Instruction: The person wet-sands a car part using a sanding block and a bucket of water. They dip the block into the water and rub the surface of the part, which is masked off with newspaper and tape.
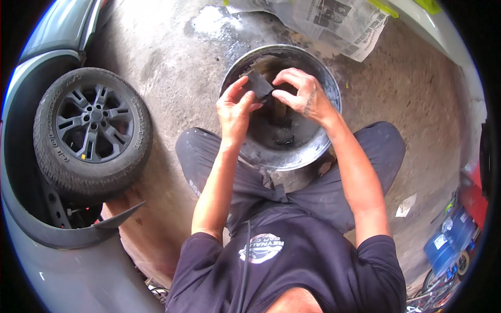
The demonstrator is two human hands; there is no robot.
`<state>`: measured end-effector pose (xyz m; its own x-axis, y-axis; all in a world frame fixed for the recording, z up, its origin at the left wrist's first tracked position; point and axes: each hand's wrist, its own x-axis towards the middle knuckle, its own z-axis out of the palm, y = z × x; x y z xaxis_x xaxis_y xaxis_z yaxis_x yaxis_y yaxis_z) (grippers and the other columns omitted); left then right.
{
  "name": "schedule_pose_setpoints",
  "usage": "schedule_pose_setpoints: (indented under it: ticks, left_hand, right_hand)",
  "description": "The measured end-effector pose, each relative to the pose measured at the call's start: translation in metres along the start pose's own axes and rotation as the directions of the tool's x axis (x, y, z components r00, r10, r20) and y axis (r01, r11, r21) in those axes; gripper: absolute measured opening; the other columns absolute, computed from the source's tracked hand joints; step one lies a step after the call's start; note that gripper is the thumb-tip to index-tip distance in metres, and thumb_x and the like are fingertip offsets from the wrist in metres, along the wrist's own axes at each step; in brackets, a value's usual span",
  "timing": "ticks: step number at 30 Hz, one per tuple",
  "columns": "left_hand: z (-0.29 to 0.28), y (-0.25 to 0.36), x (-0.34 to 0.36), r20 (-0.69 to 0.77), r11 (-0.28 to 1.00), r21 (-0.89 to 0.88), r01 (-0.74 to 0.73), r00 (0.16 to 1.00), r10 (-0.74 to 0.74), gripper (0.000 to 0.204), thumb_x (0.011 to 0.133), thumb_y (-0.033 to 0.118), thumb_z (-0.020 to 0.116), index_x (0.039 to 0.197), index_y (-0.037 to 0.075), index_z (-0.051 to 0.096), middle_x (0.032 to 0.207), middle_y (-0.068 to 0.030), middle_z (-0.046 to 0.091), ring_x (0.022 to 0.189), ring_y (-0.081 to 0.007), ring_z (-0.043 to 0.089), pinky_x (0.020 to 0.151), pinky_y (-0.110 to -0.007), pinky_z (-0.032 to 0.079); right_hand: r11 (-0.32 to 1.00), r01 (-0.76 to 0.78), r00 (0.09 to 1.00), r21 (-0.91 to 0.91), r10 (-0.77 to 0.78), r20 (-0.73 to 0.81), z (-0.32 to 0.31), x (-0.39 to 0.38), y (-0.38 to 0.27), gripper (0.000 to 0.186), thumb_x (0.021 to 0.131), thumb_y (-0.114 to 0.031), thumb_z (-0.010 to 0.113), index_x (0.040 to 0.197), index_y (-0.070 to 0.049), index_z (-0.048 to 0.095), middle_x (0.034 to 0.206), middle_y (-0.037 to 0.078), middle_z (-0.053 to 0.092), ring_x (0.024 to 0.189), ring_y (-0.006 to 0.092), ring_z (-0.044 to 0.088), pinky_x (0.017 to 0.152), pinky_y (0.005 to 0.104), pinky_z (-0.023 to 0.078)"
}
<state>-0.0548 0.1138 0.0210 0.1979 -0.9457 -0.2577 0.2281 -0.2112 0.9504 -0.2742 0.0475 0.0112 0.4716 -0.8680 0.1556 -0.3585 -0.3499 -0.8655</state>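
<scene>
A round metal basin [282, 159] with murky grey water sits on the floor between my bent knees. My left hand [236, 109] grips a dark grey square piece [257, 83], perhaps sandpaper or a pad, above the basin. My right hand [300, 94] has its fingers curled at the right edge of that piece, thumb and forefinger at its corner. Below them, in the basin, a light oblong object [280, 112] and a small dark lump [283, 136] show in the water, both too unclear to name.
A wheel [93, 130] stands beside grey car bodywork [78, 266] at left. Newspaper [349, 31] masks pale bodywork [428, 31] at top right. A wet patch [214, 21] marks the concrete floor [167, 62]. A blue case [443, 242] and a red object [472, 193] lie at lower right.
</scene>
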Motion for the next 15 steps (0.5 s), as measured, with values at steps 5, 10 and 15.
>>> schedule_pose_setpoints:
  ticks: [5,10,15]
  left_hand:
    - [0.019,-0.002,0.003,0.088,0.999,0.013,-0.047,0.995,0.045,0.055,0.102,0.008,0.076,0.155,0.007,0.059,0.115,-0.0043,0.070,0.100,-0.0113,0.069,0.081,-0.030,0.066]
    - [0.031,0.001,0.016,0.122,0.991,0.055,-0.125,0.986,0.118,0.061,0.100,0.007,0.078,0.156,0.005,0.056,0.110,-0.0046,0.073,0.099,-0.0117,0.070,0.088,-0.030,0.061]
    - [0.029,0.004,0.019,0.123,0.988,0.061,-0.141,0.983,0.133,0.066,0.096,0.005,0.080,0.156,0.005,0.053,0.111,-0.0058,0.075,0.102,-0.0134,0.070,0.094,-0.030,0.056]
  right_hand:
    - [0.993,-0.021,1.000,0.116,0.019,0.017,0.004,-0.001,-0.012,0.048,0.088,-0.020,0.081,0.131,0.001,0.073,0.129,0.023,0.074,0.116,0.0360,0.072,0.100,0.0431,0.057]
    - [0.937,-0.225,0.974,0.268,0.216,0.064,0.001,-0.003,-0.008,0.045,0.094,-0.013,0.072,0.135,0.003,0.070,0.125,0.015,0.077,0.107,0.0168,0.072,0.094,0.0341,0.058]
    - [0.866,-0.268,0.962,0.422,0.220,0.160,-0.004,0.001,-0.012,0.048,0.097,-0.019,0.072,0.140,0.003,0.068,0.125,0.012,0.077,0.113,0.0159,0.071,0.102,0.0338,0.055]
